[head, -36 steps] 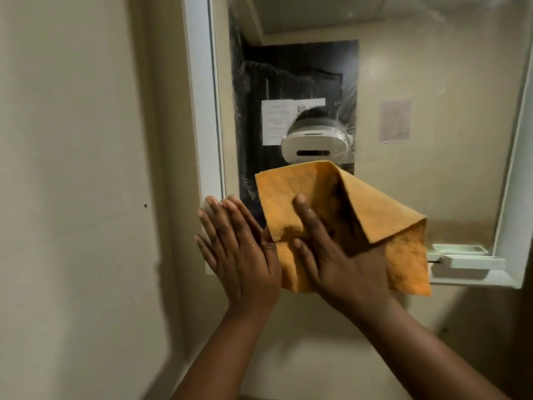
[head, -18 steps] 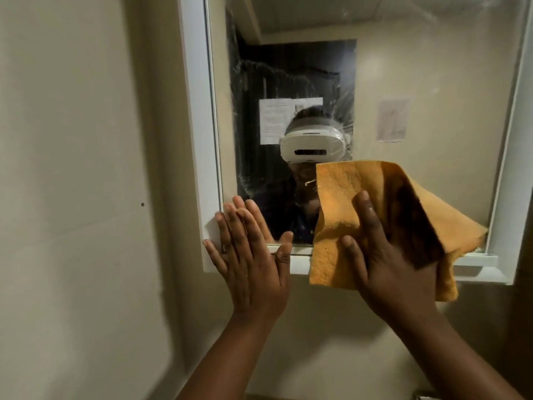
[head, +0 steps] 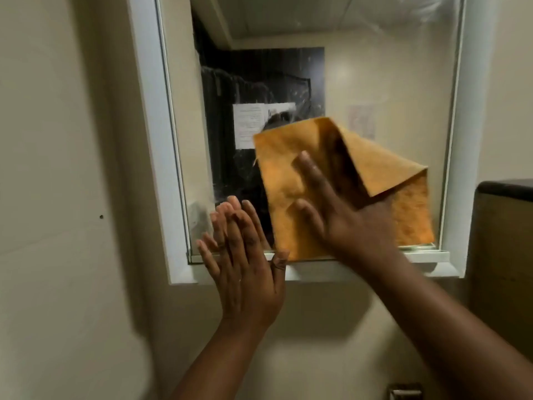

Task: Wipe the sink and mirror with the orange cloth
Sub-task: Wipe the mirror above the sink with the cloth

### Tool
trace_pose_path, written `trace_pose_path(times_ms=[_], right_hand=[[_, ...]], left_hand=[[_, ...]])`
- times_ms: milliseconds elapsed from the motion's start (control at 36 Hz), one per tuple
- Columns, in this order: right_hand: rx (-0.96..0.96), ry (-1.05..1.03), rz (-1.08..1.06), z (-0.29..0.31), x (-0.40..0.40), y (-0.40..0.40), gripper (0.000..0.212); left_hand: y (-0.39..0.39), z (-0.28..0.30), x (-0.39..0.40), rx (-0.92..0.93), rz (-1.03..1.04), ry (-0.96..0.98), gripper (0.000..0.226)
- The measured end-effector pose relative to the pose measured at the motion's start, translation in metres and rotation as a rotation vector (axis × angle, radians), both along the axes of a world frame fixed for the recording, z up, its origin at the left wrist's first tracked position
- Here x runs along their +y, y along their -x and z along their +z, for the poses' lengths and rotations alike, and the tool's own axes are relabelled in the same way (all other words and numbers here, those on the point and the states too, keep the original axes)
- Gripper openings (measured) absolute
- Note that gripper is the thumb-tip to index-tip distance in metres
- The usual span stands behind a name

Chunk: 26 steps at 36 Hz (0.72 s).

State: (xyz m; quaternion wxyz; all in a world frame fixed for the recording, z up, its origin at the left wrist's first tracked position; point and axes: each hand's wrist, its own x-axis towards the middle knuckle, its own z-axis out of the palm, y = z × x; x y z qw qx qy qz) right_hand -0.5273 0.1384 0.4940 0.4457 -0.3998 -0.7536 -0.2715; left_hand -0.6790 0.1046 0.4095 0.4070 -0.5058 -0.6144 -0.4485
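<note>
Mirror (head: 375, 90) glass, set in a white frame (head: 150, 145) on a beige wall (head: 57, 168), fills the upper middle of the head view, smeared with pale streaks across its dark left half and near the top right corner. Reflected in it are a ceiling, a pale far wall and a dark panel bearing a white paper notice (head: 249, 125). The orange cloth (head: 282, 180) lies flat against the lower middle of the glass, its bottom edge hanging over the frame's lower sill (head: 375, 268) and one corner folded forward over the knuckles. The right hand (head: 343, 217) presses it to the mirror with palm open and fingers spread, not clutching the fabric. The left hand (head: 245, 267) is also open and flat, fingers together, laid over the bottom left corner where glass meets frame, gripping nothing and just beside the cloth's lower left edge. Bare glass stretches above the cloth and to its left as far as the frame; to the right only a narrow strip separates the cloth from the frame's right upright. A dark-topped fixture (head: 504, 226) stands against the wall at far right, close to the frame. The sink is out of view.
</note>
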Motion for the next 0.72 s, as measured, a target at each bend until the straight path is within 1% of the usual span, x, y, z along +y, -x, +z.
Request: trace_pose_path(times_ms=[56, 111, 167, 222, 278, 333, 361, 417, 444, 583, 639, 722], right_hand=[[0.147, 0.086, 0.02, 0.009, 0.003, -0.016, 0.062], [0.235, 0.134, 0.041, 0.012, 0.006, -0.03, 0.063], [0.242, 0.102, -0.011, 0.011, 0.006, -0.037, 0.063], [0.236, 0.043, -0.064, 0.009, 0.007, -0.035, 0.063], [0.247, 0.082, -0.037, 0.004, 0.006, -0.027, 0.063], [0.199, 0.124, 0.042, -0.004, 0.004, -0.019, 0.063], [0.141, 0.09, 0.056, -0.01, 0.003, -0.015, 0.064], [0.014, -0.003, 0.018, -0.019, 0.002, -0.008, 0.063], [-0.016, -0.026, -0.005, -0.019, 0.001, -0.005, 0.062], [-0.102, -0.15, -0.047, 0.006, 0.006, -0.01, 0.058], [-0.127, -0.155, -0.064, 0.015, 0.012, -0.016, 0.059], [-0.115, -0.152, -0.067, 0.019, 0.018, -0.024, 0.061]], left_hand=[[-0.001, 0.001, 0.0, 0.011, -0.001, -0.004, 0.07], [-0.002, 0.001, 0.001, 0.017, 0.0, -0.005, 0.073], [-0.004, 0.002, 0.002, 0.022, -0.003, -0.003, 0.078], [-0.007, 0.004, 0.002, 0.031, -0.013, -0.007, 0.077], [-0.01, 0.006, 0.003, 0.048, -0.032, -0.009, 0.074], [-0.013, 0.007, 0.003, 0.07, -0.048, -0.007, 0.07], [-0.014, 0.008, 0.004, 0.076, -0.055, -0.001, 0.069], [-0.018, 0.008, 0.005, 0.085, -0.073, 0.008, 0.069], [-0.019, 0.009, 0.006, 0.093, -0.08, 0.008, 0.069], [-0.028, 0.011, 0.008, 0.125, -0.095, 0.015, 0.07], [-0.032, 0.013, 0.009, 0.134, -0.106, 0.014, 0.071], [-0.035, 0.016, 0.009, 0.156, -0.123, 0.012, 0.072]])
